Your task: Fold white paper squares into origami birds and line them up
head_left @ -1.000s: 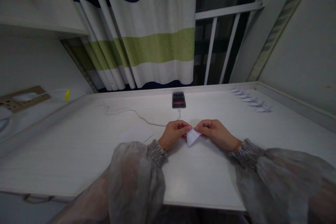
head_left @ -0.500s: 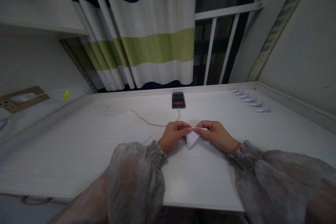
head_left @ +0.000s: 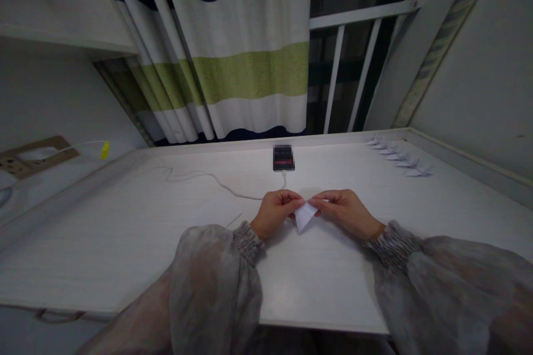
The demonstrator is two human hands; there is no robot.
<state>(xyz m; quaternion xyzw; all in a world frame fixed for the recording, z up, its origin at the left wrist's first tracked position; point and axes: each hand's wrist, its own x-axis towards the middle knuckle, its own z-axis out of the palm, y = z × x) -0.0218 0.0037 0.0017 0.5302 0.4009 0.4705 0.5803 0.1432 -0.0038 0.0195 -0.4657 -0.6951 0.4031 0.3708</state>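
Between my two hands is a small piece of folded white paper [head_left: 305,216], its point hanging down toward me. My left hand [head_left: 277,211] pinches its upper left part between thumb and fingers. From the other side, my right hand [head_left: 347,212] grips the upper right edge with thumb and forefinger. Both hands are just above the white table, with fingertips close together. The fingers hide the paper's top edge and part of its back.
Several folded white paper figures [head_left: 400,158] stand in a row at the back right of the table [head_left: 316,288]. A phone [head_left: 283,158] with a white cable [head_left: 216,179] lies beyond my hands. Left of my left sleeve, a thin dark line [head_left: 234,220] shows beside pale sheets.
My right fingers have shifted slightly, and the paper strip that stuck out to the right past the thumb no longer shows. The left hand stays nearly in place.
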